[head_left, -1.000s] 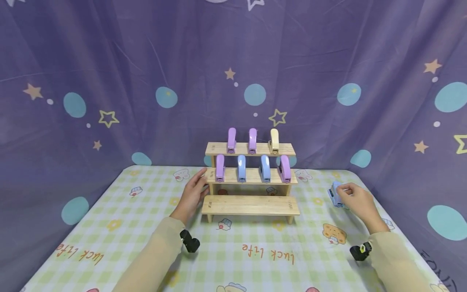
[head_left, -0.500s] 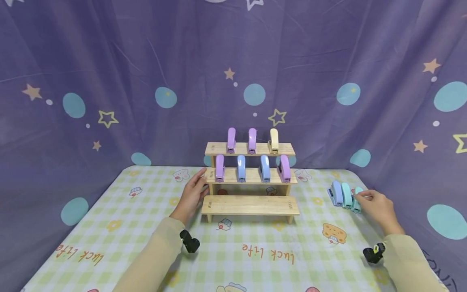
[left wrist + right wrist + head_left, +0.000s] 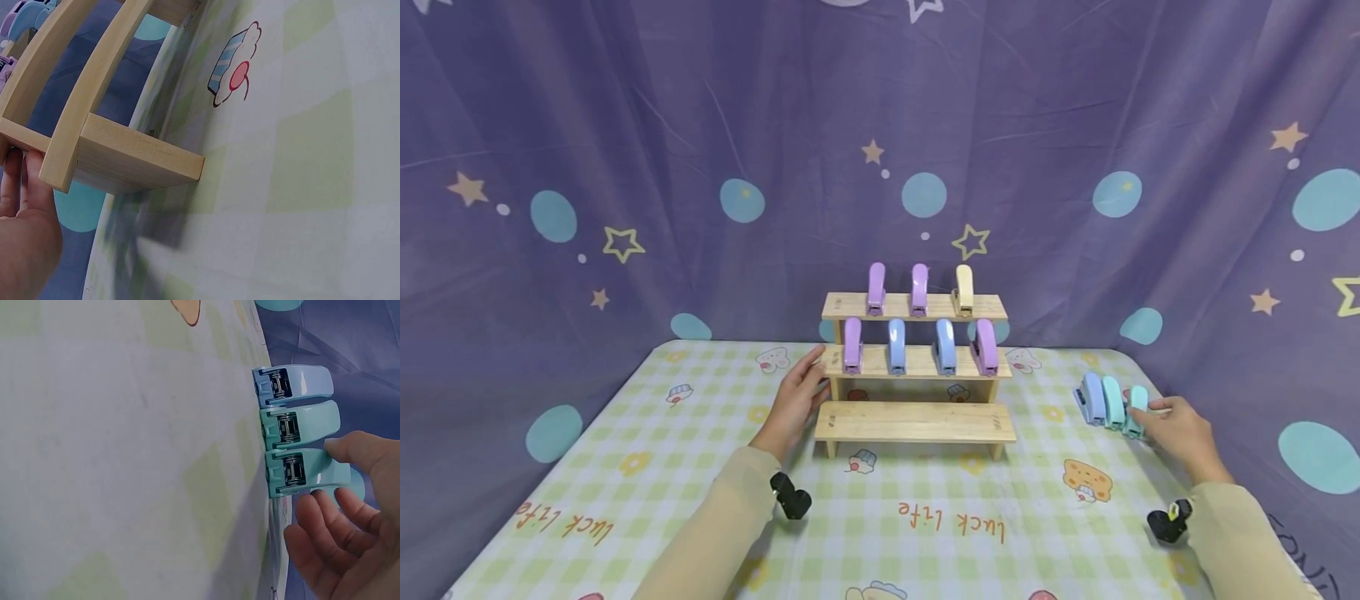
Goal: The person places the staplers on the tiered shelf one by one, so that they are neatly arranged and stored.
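At the right of the head view my right hand (image 3: 1180, 429) pinches the upper part of a teal stapler (image 3: 1136, 410), thumb on one side and fingertips on the other. It is the nearest of a short row, beside another teal stapler (image 3: 306, 424) and a light blue stapler (image 3: 300, 384). The row stands upright on the tablecloth. My left hand (image 3: 790, 408) lies at the left end of a three-tier wooden shelf (image 3: 917, 423). In the left wrist view its fingers (image 3: 40, 184) are extended, with their tips against the shelf's end.
A yellow stapler (image 3: 964, 290) and two purple ones stand on the top tier. Blue staplers (image 3: 897, 346) and purple staplers (image 3: 852, 345) line the middle tier. Behind the checked tablecloth (image 3: 700, 467) hangs a purple curtain (image 3: 820, 108).
My right hand has moved right from beside the blue stapler to the end teal one, uncovering the row. That teal stapler now stands more upright. My left hand stays at the shelf.
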`<state>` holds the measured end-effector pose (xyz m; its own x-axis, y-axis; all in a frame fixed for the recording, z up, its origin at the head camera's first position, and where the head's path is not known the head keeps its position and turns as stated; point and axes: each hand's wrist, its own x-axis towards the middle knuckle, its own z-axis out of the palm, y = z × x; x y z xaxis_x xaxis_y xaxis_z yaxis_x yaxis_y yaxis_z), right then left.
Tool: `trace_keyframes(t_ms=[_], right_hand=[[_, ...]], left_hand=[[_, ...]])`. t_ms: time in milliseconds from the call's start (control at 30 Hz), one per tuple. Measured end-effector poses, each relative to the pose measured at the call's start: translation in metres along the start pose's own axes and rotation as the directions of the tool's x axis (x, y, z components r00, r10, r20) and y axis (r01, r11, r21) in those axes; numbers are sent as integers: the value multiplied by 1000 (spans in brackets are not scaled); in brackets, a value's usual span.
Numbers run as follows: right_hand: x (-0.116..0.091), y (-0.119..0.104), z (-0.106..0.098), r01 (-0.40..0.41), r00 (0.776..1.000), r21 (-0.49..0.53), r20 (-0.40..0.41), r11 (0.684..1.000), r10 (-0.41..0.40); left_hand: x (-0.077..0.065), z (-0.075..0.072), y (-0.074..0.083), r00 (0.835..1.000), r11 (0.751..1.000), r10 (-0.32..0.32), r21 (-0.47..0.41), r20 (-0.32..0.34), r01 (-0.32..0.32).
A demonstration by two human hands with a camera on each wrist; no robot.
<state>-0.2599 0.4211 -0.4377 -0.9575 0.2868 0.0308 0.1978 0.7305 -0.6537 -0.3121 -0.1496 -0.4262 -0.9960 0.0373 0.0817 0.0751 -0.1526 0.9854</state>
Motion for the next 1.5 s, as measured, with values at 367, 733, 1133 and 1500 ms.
trace_keyframes(t_ms=[367,733,1133,1500], right_hand=[[3,4,1,-52,995,29,91,998,49],[3,9,3,-93,992,53,88,994,88],[2,5,0,-58,996,28,65,998,56],[-8,-5,-8,13,999,-13,38,1000,-12]], left_hand=[[2,0,0,1000,1000,-1,-7,-1,1],[0,0,-1,1000,1000,-1,-11,5,1],[0,0,0,1000,1000,6,-8,16,-5],[2,-1,-2,1000,1000,10,-24,10,-10]])
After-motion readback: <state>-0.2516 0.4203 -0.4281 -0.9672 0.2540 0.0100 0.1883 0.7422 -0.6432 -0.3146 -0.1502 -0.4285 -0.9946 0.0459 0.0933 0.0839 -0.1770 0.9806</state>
